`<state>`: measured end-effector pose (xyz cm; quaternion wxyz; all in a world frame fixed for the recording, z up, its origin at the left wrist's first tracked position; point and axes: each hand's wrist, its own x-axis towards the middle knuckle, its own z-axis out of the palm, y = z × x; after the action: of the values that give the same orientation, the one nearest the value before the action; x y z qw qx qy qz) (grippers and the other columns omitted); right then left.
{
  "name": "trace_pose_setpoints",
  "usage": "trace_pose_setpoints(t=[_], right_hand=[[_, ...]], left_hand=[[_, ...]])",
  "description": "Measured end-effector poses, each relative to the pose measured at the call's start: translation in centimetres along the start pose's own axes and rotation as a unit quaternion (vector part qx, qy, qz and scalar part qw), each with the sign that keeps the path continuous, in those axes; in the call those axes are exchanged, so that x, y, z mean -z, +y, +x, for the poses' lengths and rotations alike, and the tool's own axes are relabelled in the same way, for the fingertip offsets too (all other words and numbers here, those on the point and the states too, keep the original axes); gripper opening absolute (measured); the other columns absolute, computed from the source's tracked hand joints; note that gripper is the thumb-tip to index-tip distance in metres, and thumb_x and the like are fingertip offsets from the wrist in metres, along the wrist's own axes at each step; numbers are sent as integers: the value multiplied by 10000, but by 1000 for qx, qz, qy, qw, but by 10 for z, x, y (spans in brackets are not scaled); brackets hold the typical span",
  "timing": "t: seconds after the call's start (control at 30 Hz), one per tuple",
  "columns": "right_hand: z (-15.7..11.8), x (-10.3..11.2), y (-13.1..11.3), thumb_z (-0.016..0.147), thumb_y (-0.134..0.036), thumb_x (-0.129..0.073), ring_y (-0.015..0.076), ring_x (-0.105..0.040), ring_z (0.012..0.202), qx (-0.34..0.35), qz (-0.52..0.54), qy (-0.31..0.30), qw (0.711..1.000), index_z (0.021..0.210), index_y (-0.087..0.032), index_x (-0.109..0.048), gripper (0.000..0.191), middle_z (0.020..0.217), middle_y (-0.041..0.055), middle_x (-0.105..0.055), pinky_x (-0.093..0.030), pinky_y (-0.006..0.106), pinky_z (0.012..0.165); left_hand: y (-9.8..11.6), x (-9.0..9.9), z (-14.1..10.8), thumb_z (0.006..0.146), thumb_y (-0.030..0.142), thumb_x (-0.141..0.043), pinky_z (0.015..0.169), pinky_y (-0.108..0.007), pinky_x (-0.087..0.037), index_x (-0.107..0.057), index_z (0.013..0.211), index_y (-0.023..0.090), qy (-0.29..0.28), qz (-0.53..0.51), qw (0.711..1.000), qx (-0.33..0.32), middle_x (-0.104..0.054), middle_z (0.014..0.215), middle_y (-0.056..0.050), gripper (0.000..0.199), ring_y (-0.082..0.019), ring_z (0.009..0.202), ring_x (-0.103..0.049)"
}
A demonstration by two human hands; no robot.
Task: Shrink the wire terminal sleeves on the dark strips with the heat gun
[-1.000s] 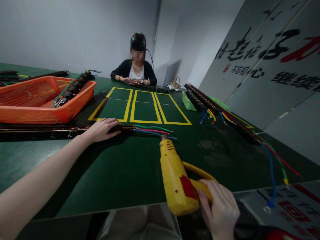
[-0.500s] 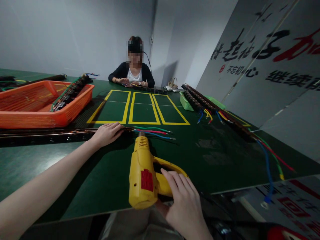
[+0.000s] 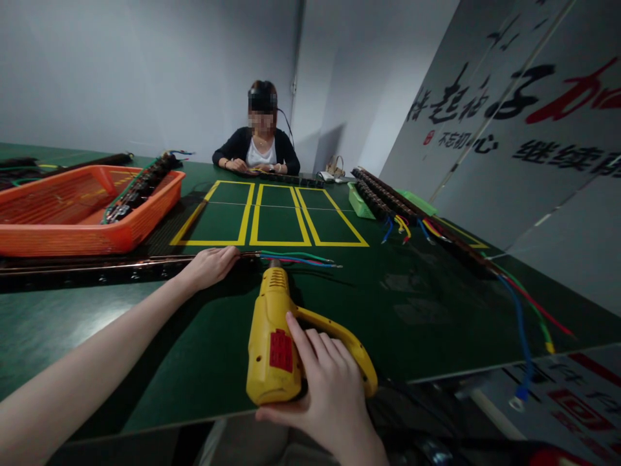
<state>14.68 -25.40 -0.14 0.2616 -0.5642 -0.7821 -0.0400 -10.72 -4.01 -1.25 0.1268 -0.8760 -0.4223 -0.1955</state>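
Note:
A yellow heat gun with a red label points away from me, its metal nozzle just below a bundle of green, red and blue wires. My right hand is wrapped round the gun's handle, with the index finger along its body and the thumb behind. On the left, a long dark strip with copper-coloured rods lies along the table. My left hand is closed over the strip's right end, where the wires come out. The fingertips' exact grip is partly hidden.
An orange basket stands at the left with a similar wired assembly in it. More wired strips rest on green trays at the right, some wires hanging past the table edge. Another person sits opposite. Yellow tape rectangles mark the green table.
My right hand has moved left and closed further round the heat gun's handle, its index finger now on the gun's body. The wires have drawn closer together at the nozzle.

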Motion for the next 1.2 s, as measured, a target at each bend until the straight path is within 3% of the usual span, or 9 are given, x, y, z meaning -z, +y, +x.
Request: trace_pose_setpoints(t=[0.27,0.53,0.7,0.9,1.07,1.2], right_hand=[[-2,-1,0,614,-849,-451,256,-592,860,-8,4,6,1000,1433,-232,-321,1033,1016,73,-637,-407,395,755],[-8,6,16,524,-905,-456,264,-610,892,2,-22,6,1000,1449,-235,-285,1155,1022,71,-646,-424,383,773],[-22,17,32,545,-866,-514,281,-606,973,-45,-48,0,998,1450,-251,-272,1121,1092,72,-644,-435,399,815],[-41,30,53,552,-843,-542,286,-626,976,-62,-109,3,992,1455,-262,-257,1111,1106,65,-659,-467,395,789],[-51,34,58,611,-856,-465,289,-630,990,-106,-156,21,982,1456,-256,-252,1058,1138,67,-654,-476,403,789],[-53,32,58,640,-866,-405,287,-634,994,-96,-185,26,978,1460,-236,-242,1047,1141,81,-654,-491,407,791]], left_hand=[[-1,1,1,949,329,-251,698,-315,-489,-490,959,184,-32,-31,999,-3,-667,874,-90,280,-213,767,-654],[-4,0,0,935,350,-293,716,-318,-495,-516,988,186,-28,-48,998,-10,-657,914,-85,281,-203,790,-646],[-2,2,-1,919,357,-340,728,-331,-502,-535,1004,191,-11,-27,999,-35,-637,955,-85,270,-209,817,-634],[2,3,0,913,348,-364,829,-364,-509,-537,1033,193,9,-12,998,-66,-543,1227,-110,262,-229,983,-605],[2,2,2,915,347,-354,859,-371,-506,-528,1021,190,0,-42,997,-63,-541,1219,-106,257,-228,1013,-594],[2,3,3,911,342,-358,853,-371,-504,-535,1002,194,-10,-64,996,-63,-559,1184,-102,248,-226,1015,-585]])
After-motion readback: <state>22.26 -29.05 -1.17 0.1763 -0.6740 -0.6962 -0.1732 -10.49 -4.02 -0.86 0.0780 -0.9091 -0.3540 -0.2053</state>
